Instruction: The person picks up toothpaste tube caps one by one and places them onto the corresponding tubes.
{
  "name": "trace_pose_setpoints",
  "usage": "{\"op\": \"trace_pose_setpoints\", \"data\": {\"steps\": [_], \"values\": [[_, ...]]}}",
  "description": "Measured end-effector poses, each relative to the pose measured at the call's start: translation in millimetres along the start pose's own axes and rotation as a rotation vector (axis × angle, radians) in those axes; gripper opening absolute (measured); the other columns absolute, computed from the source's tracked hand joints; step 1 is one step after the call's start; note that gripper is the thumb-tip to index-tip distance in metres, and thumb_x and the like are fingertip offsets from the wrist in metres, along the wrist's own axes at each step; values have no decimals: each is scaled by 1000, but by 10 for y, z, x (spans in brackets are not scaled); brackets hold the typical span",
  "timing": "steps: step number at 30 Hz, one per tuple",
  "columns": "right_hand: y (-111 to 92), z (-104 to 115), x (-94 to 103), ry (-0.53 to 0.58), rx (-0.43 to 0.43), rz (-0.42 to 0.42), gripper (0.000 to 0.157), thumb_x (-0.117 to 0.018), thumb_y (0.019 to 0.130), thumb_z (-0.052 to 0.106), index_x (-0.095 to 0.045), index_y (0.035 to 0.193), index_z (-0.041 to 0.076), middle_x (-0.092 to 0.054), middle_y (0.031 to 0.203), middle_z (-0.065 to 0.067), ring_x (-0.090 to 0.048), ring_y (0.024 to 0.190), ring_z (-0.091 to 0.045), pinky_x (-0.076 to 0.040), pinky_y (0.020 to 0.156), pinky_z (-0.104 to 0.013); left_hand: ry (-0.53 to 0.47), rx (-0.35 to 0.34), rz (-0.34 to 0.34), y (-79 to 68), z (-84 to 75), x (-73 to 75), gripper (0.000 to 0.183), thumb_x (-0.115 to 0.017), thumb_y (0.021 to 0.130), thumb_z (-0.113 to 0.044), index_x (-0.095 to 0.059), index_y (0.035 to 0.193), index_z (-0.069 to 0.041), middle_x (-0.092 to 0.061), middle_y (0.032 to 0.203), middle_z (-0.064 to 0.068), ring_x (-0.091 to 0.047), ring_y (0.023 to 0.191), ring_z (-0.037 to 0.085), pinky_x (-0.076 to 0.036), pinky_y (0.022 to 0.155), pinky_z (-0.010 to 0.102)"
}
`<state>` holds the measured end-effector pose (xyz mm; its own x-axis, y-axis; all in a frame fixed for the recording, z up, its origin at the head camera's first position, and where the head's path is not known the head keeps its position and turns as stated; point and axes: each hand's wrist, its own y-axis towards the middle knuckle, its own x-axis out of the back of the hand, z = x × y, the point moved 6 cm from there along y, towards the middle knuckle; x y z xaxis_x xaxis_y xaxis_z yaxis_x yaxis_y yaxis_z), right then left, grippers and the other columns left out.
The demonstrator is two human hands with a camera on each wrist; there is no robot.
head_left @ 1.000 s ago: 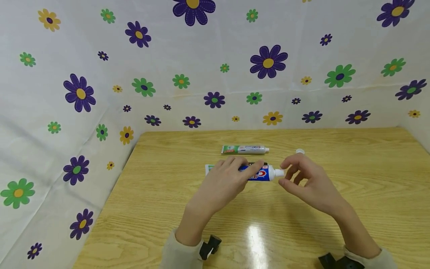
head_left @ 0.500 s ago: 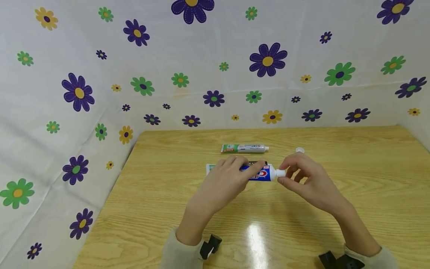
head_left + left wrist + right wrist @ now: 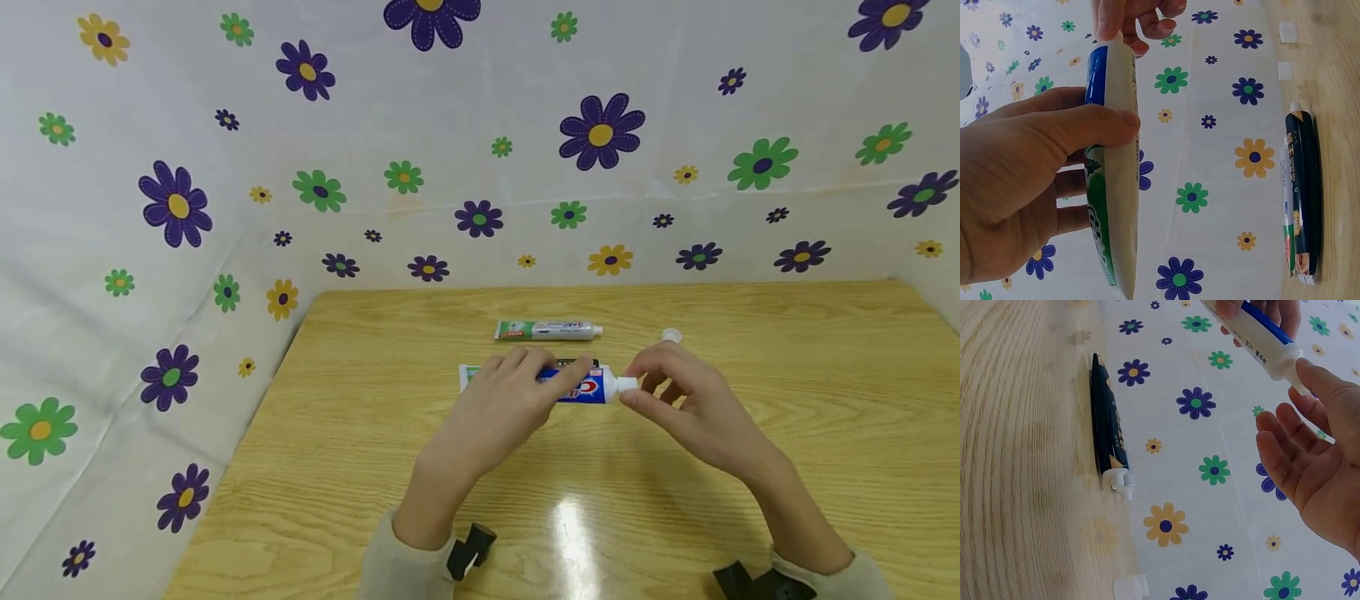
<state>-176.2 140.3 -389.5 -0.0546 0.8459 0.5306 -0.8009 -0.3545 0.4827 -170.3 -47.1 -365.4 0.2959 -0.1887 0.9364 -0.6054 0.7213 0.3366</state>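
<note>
Toothpaste tube (image 3: 592, 388), blue near the neck, is held roughly level in the head view, above the middle of the desk (image 3: 337, 467). The left hand (image 3: 491, 412) grips it from above, while the right hand (image 3: 693, 396) pinches its white tip (image 3: 627, 384) between thumb and forefinger. Just behind it shows the edge of a black tube (image 3: 587, 363); farther back lies a green and silver tube (image 3: 547, 331). A white cap (image 3: 671, 336) sits beyond the right hand, and a white flowered cloth (image 3: 450, 108) rises behind the desk.

From the left wrist, the left thumb crosses the toothpaste tube, whose lower part is green, and the right fingers meet its top. The black tube lies touching or close beside the slimmer green and silver one; I cannot tell which. Two white caps lie near their ends.

From the right wrist, the toothpaste tube slants, apart from the desk, its tip at the right thumb.
</note>
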Motion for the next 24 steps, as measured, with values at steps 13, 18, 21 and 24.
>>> {"op": "trace_pose_setpoints", "data": {"steps": [13,18,21,24], "values": [[-23,-67,-16,12,-24,12,22,-65,94,-2,-67,92,20,-61,102,5,-55,84,-9,-50,63,-23,-18,-1,14,23,-22,-22,58,-75,90,-12,-52,141,-27,-64,112,3,-62,104,21,-55,81,35],[-29,-104,-33,4,-34,23,26,-59,97,-1,-67,86,21,-59,103,5,-53,82,-8,-48,63,-23,-17,-5,-3,30,-35,-38,57,-74,90,-12,-51,139,-28,-64,113,3,-62,105,23,-56,81,38],[-22,-121,-60,22,-43,38,27,-55,99,0,-65,84,19,-57,102,4,-52,78,-9,-46,60,-24,-8,-4,-6,28,-35,-56,56,-73,90,-11,-51,138,-29,-64,113,3,-62,104,22,-56,81,38],[-18,-141,-98,49,-69,64,30,-51,102,2,-61,80,19,-55,101,3,-51,75,-11,-45,59,-25,-9,-8,-6,29,-36,-71,56,-74,89,-10,-51,137,-29,-64,112,3,-62,103,22,-56,79,37]]}}
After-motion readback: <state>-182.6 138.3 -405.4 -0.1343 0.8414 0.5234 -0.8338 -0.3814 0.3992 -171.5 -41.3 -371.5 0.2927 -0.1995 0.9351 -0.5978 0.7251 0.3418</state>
